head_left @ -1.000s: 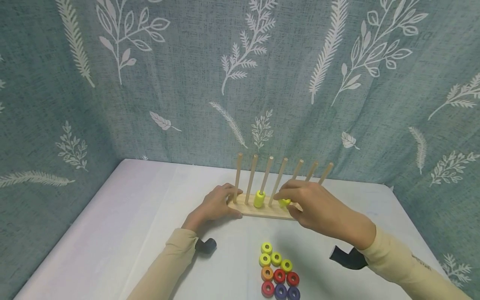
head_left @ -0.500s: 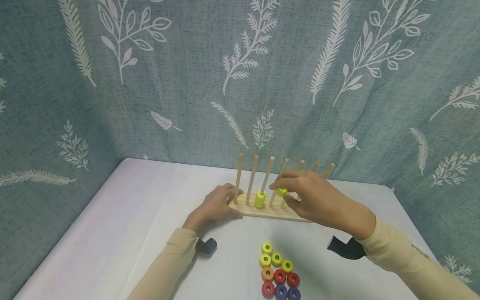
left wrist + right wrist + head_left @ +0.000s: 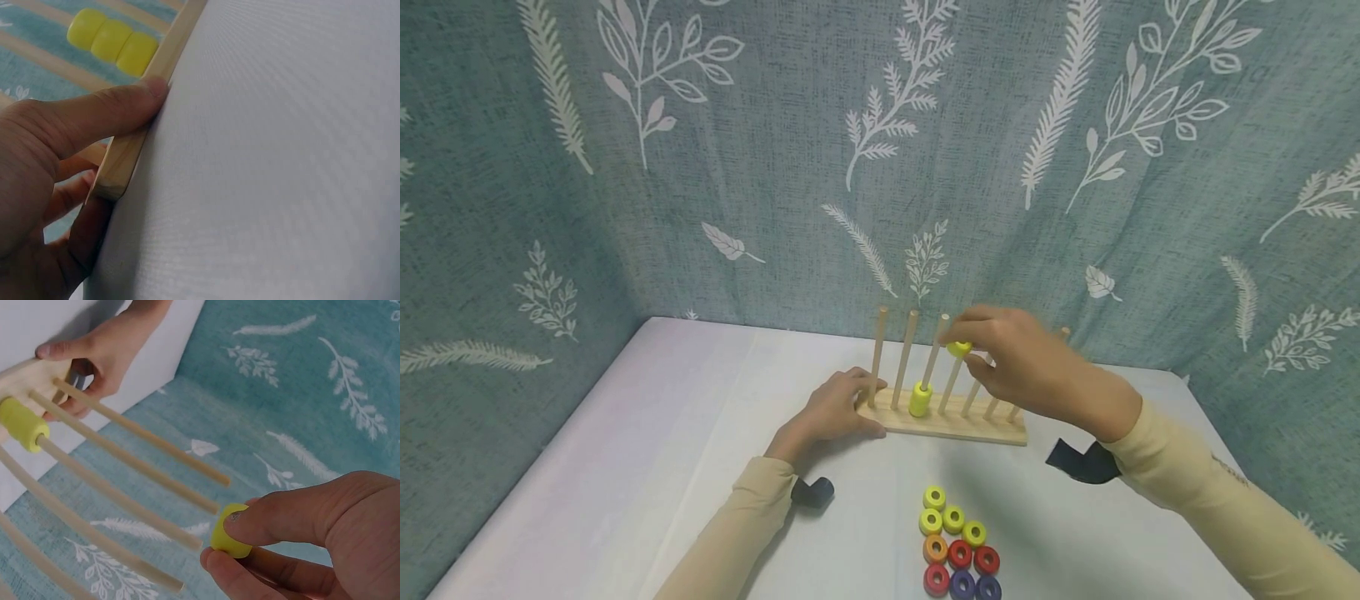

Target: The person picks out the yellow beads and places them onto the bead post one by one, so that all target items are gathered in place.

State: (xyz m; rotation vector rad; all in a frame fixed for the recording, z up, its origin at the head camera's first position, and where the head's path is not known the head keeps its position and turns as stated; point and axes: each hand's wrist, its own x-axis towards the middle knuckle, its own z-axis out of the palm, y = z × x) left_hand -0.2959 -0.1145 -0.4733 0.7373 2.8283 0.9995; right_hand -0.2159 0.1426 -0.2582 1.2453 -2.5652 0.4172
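Note:
A wooden peg rack [image 3: 951, 426] with several upright pegs stands on the table. Its left end is gripped by my left hand [image 3: 831, 408], with the thumb [image 3: 119, 109] along the front edge of the base and the other fingers behind. A stack of yellow beads [image 3: 112, 42] sits low on the third peg from the left. My right hand [image 3: 1026, 354] pinches one yellow bead [image 3: 230, 530] between thumb and fingers, up near the peg tops. In the right wrist view that bead is close to the peg tips; whether it touches one I cannot tell.
In front of the rack lie loose ring beads: several yellow [image 3: 953, 518], one orange [image 3: 936, 548], three red [image 3: 987, 559] and two purple [image 3: 962, 584]. Behind the white table [image 3: 700, 367] hangs a blue-green curtain [image 3: 790, 167] with leaf prints.
My right hand has lifted the yellow bead from low among the pegs up to near their tops, moving slightly left. The left hand has stayed on the rack's end.

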